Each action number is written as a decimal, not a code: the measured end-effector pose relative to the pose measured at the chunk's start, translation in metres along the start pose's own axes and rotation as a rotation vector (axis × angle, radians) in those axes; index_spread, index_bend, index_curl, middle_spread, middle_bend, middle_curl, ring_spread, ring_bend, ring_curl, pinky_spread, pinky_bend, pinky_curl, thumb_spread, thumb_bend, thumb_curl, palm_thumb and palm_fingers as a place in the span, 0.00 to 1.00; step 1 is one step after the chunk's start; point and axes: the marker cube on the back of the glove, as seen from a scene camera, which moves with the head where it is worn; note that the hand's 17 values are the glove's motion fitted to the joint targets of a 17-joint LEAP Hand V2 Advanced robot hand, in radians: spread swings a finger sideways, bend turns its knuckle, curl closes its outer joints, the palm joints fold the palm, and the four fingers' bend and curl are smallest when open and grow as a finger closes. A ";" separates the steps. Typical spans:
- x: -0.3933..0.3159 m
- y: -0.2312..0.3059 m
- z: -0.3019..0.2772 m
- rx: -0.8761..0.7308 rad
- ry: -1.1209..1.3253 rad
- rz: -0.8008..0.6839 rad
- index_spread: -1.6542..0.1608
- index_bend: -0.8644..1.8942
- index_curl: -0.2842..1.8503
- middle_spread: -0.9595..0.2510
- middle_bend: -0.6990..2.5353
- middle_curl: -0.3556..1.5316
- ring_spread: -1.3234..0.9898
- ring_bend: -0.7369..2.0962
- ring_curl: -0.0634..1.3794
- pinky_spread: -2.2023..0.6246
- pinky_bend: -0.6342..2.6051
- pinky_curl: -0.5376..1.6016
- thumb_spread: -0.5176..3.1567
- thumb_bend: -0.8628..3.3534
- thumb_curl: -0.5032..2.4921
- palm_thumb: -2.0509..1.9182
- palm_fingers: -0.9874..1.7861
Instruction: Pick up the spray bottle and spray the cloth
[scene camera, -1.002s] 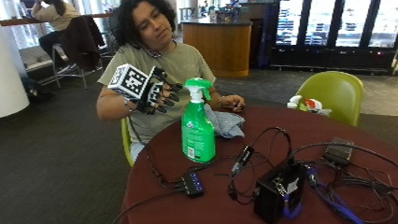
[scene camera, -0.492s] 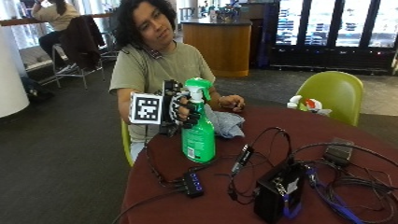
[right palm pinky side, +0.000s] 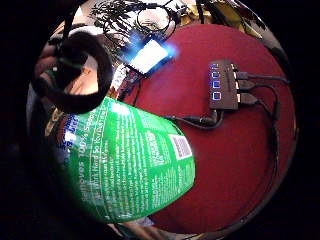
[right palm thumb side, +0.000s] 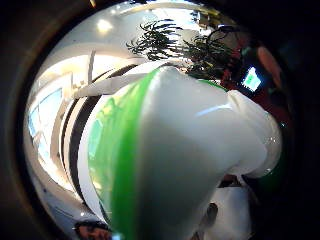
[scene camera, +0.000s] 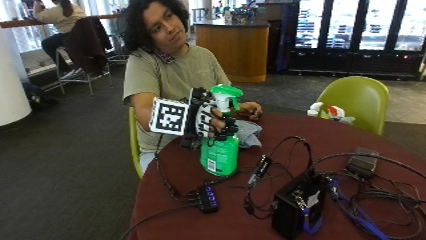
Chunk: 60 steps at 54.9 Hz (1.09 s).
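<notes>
My gloved right hand (scene camera: 212, 119) is wrapped around the neck of the green spray bottle (scene camera: 219, 150), fingers curled just under its green and white trigger head (scene camera: 226, 96); the bottle stands upright on the round red table (scene camera: 373, 150), near the edge in front of me; the grey cloth (scene camera: 247, 135) lies bunched on the table just behind the bottle, my bare hand (scene camera: 249, 110) resting at it; from my palm the bottle's green label (right palm pinky side: 135, 165) fills much of the view, a small black hub (right palm pinky side: 224, 85) with blue lights lying on the red tabletop beyond it.
</notes>
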 end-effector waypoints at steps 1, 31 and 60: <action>0.000 -0.001 0.000 0.000 0.004 0.003 0.79 0.37 0.23 0.79 0.29 0.39 0.53 0.45 0.32 0.79 0.29 0.42 0.38 0.20 0.31 0.71 0.67; -0.051 0.034 -0.048 -0.221 -0.004 -0.133 0.80 0.44 0.35 0.71 0.38 0.46 0.51 0.43 0.35 0.72 0.29 0.43 0.26 0.20 0.38 0.78 0.84; -0.116 0.099 -0.010 -1.099 0.757 0.123 0.81 0.44 0.39 0.71 0.40 0.47 0.51 0.44 0.37 0.72 0.30 0.44 0.23 0.20 0.42 0.77 0.82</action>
